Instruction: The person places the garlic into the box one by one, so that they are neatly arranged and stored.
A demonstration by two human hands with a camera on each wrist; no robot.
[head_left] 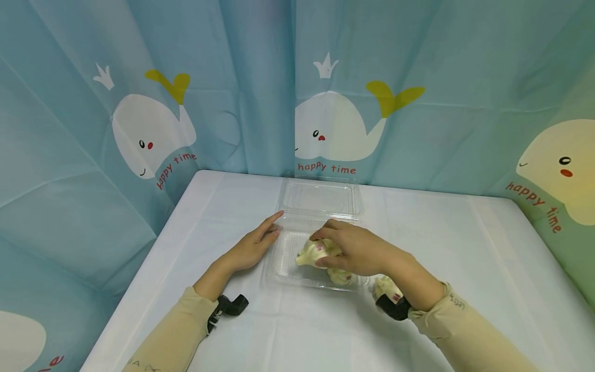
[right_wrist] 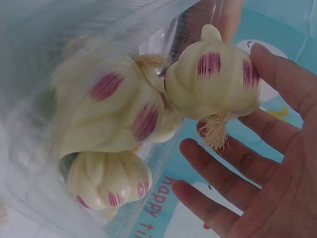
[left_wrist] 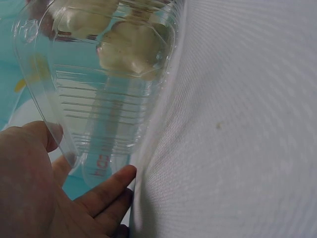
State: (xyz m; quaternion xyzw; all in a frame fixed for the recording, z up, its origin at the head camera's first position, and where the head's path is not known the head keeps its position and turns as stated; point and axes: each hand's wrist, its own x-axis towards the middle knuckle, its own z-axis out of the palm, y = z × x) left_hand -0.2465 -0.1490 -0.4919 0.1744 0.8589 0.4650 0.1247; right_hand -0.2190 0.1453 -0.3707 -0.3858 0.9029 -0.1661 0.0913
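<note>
My right hand (head_left: 358, 250) grips a garlic bulb (right_wrist: 213, 79) between thumb and fingers, low over a clear plastic clamshell box (head_left: 283, 266). The bulb is cream with purple streaks, a short stem and a tuft of roots. Below that hand, another garlic bulb (head_left: 341, 277) lies in the box's right part. My left hand (head_left: 251, 250) stays at the left rim of the box, its fingers extended; in the left wrist view the thumb (left_wrist: 54, 135) touches the rim and the lower fingers reach down to the cloth.
One more garlic bulb (head_left: 387, 288) rests on the white-covered table (head_left: 446, 248), right of the box and partly behind the right wrist's black camera mount (head_left: 394, 308). The box's lid (head_left: 321, 198) lies folded back toward the blue whale-print curtain (head_left: 260, 77).
</note>
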